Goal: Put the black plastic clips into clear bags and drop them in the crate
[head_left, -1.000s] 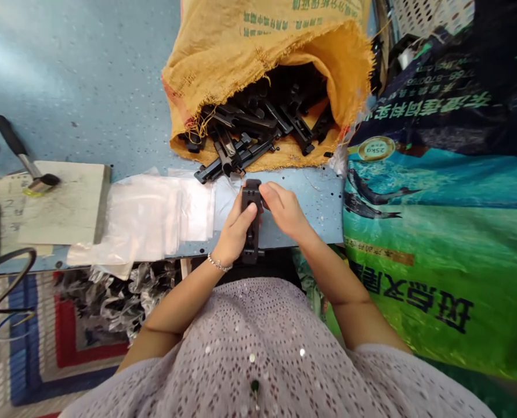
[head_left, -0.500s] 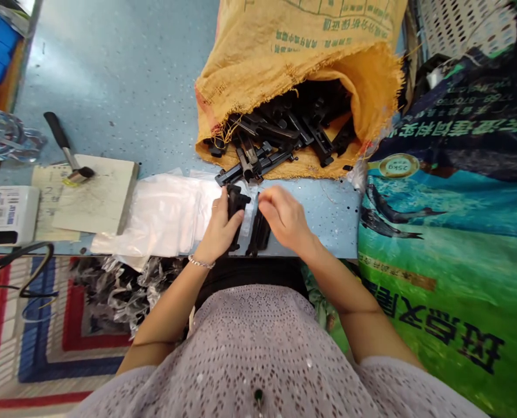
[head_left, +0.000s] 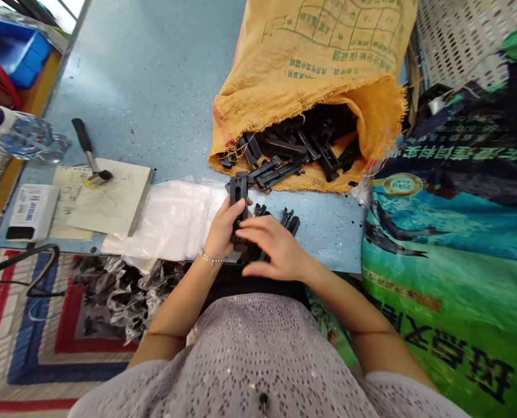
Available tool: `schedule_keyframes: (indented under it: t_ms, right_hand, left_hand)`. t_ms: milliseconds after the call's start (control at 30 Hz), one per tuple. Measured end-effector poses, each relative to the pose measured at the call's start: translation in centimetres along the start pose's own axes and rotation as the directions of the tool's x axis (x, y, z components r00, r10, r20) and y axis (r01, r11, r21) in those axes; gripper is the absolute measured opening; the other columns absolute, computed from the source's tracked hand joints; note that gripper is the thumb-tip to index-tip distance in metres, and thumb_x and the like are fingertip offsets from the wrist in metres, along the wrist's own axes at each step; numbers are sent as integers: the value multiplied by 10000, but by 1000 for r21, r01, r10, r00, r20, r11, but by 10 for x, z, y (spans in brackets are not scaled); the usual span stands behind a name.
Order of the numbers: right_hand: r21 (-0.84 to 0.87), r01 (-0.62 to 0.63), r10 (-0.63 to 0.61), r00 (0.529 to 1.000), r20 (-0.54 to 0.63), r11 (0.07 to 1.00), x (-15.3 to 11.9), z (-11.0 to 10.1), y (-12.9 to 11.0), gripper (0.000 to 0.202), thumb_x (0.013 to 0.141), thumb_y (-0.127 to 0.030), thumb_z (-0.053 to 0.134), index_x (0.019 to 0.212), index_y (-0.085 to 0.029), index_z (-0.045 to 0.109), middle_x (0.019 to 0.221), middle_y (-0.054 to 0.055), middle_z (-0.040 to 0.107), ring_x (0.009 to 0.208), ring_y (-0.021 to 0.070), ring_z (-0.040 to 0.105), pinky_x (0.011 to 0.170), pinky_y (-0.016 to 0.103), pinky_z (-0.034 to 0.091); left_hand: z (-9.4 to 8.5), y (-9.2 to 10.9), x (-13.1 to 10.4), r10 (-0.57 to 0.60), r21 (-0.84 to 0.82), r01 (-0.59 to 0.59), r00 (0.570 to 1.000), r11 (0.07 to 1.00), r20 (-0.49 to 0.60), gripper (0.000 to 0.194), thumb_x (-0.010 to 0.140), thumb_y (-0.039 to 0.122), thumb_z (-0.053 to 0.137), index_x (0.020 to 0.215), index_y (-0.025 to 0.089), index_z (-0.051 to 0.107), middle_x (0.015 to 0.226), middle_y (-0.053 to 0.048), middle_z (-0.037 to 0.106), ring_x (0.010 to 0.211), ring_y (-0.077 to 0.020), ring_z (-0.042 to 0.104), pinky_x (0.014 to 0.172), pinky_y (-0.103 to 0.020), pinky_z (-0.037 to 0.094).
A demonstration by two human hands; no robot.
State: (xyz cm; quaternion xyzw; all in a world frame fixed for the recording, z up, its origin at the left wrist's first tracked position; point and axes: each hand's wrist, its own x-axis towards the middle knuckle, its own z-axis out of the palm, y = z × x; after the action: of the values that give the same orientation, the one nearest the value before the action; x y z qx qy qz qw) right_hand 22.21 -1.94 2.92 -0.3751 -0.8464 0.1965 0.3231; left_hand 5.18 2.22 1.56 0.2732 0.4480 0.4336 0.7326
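A black slotted part (head_left: pixel 239 194), longish and of a kind I cannot name, stands up from my left hand (head_left: pixel 220 233), which is closed around it with the thumb on its face. Close to the right side of this part is my right hand (head_left: pixel 279 247), fingers spread apart; I see nothing held in it. Under and beyond the right hand several similar black parts (head_left: pixel 289 222) lie on the blue table (head_left: pixel 154 87), partly covered by it. More black parts (head_left: pixel 284 152) fill and spill from the mouth of a yellow woven sack (head_left: pixel 328 64).
Left of my hands lie thin clear plastic bags (head_left: pixel 175 215), a pale pad (head_left: pixel 114 203) with a black-handled brush (head_left: pixel 93 159) on it, a white box (head_left: pixel 32 212) and a plastic bottle (head_left: pixel 32 136). A green-blue printed sack (head_left: pixel 449 244) stands right. A crate (head_left: pixel 67 371) sits below.
The black part in my left hand has been raised and turned, showing its slotted face. My right hand has opened and moved lower, towards the left hand. The whole view has shifted slightly.
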Motion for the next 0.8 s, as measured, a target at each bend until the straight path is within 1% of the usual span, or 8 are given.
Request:
schedule_keyframes:
  t_ms: [133, 267, 333, 433, 533, 600, 667, 800]
  right_hand:
    - [-26, -346, 327, 906, -270, 938, 21, 2, 34, 438, 1058, -589, 368, 1064, -212, 590, 996, 109, 631, 951, 253, 594, 807, 389, 502]
    - [127, -476, 487, 870, -75, 870, 33, 11, 50, 600, 1070, -649, 206, 804, -226, 538, 712, 28, 574, 715, 186, 575, 695, 320, 452]
    - [224, -462, 459, 886, 71, 858, 25, 17, 35, 622, 1080, -630, 180, 775, -224, 539, 691, 21, 583, 672, 169, 575, 664, 308, 451]
    - [94, -320, 304, 940, 153, 943, 3, 25, 7, 544, 1048, -651, 348, 818, -224, 595, 820, 76, 664, 782, 226, 623, 703, 362, 484]
    - [42, -231, 217, 952, 218, 972, -5, 28, 2, 474, 1084, -530, 354, 795, -238, 591, 771, 60, 649, 735, 219, 614, 679, 362, 480]
    - [38, -240, 227, 951, 210, 970, 5, 24, 17, 435, 1109, -413, 327, 824, -231, 600, 769, 46, 642, 734, 203, 609, 692, 348, 479]
    - [-121, -276, 289, 951, 109, 953, 24, 18, 43, 314, 1093, -308, 379, 964, -207, 646, 934, 87, 683, 892, 238, 624, 790, 377, 485]
    - [-473, -311, 358, 934, 10, 825, 59, 4, 98, 261, 1000, -125, 477, 1172, -172, 667, 1249, 173, 653, 1171, 346, 557, 965, 515, 434]
  left_hand:
    - [8, -11, -15, -46, 12, 45, 986, 999, 157, 338, 892, 504, 711, 1012, 197, 639, 658, 14, 583, 548, -99, 530, 510, -220, 432]
    - [7, -18, -17, -6, 36, 2, 995, 999, 100, 356, 889, 529, 707, 1011, 207, 616, 649, 16, 578, 534, -102, 526, 476, -221, 396]
    - [4, -16, -14, 14, 45, -15, 1000, 999, 23, 351, 886, 538, 700, 997, 215, 617, 638, 21, 561, 530, -106, 526, 469, -227, 390]
    - [-4, -10, -10, 12, 60, -8, 998, 998, -58, 375, 901, 576, 655, 972, 209, 630, 695, 0, 592, 589, -121, 573, 520, -247, 451]
    - [-16, -10, -6, 49, 188, -39, 998, 981, -47, 395, 920, 580, 618, 1041, 207, 659, 890, -62, 674, 806, -177, 663, 683, -297, 548]
    - [-27, -17, -4, 137, 392, -129, 991, 911, 8, 429, 905, 537, 648, 1195, 221, 654, 1081, -100, 687, 1051, -242, 658, 892, -379, 563]
    - [-36, -32, -3, 217, 623, -206, 974, 754, 59, 587, 872, 484, 687, 1383, 221, 570, 1269, -135, 640, 1261, -313, 563, 1104, -502, 462]
    - [-44, -64, -8, 238, 864, -175, 969, 472, 66, 721, 913, 494, 616, 1526, 164, 429, 1494, -218, 474, 1396, -404, 417, 1199, -661, 282]
